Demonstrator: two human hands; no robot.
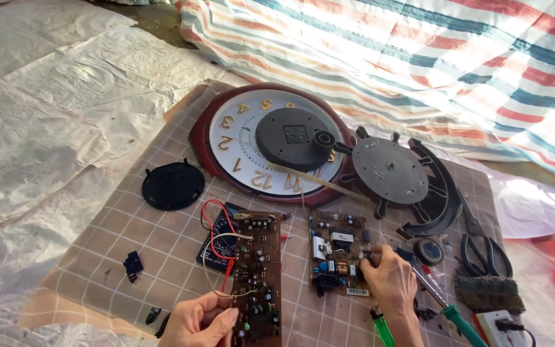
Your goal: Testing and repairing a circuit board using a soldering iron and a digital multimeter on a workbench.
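Observation:
My left hand (pixel 199 319) pinches the near left edge of a long brown circuit board (pixel 257 276) with many small parts and red and white wires (pixel 216 241). My right hand (pixel 390 276) rests fingertips on the right edge of a second, squarer circuit board (pixel 335 247). Both boards lie on a checked mat (pixel 162 244). A dark blue board (pixel 216 241) lies partly under the long one.
A round wall clock face (pixel 236 138) with a dark disc (pixel 290 138) on it lies beyond. A grey wheel-shaped part (pixel 390 170), a black round cover (pixel 173 186), scissors (pixel 486 250), green-handled tools (pixel 460 318), a tape roll (pixel 429 250) and a power strip (pixel 499 324) surround the boards.

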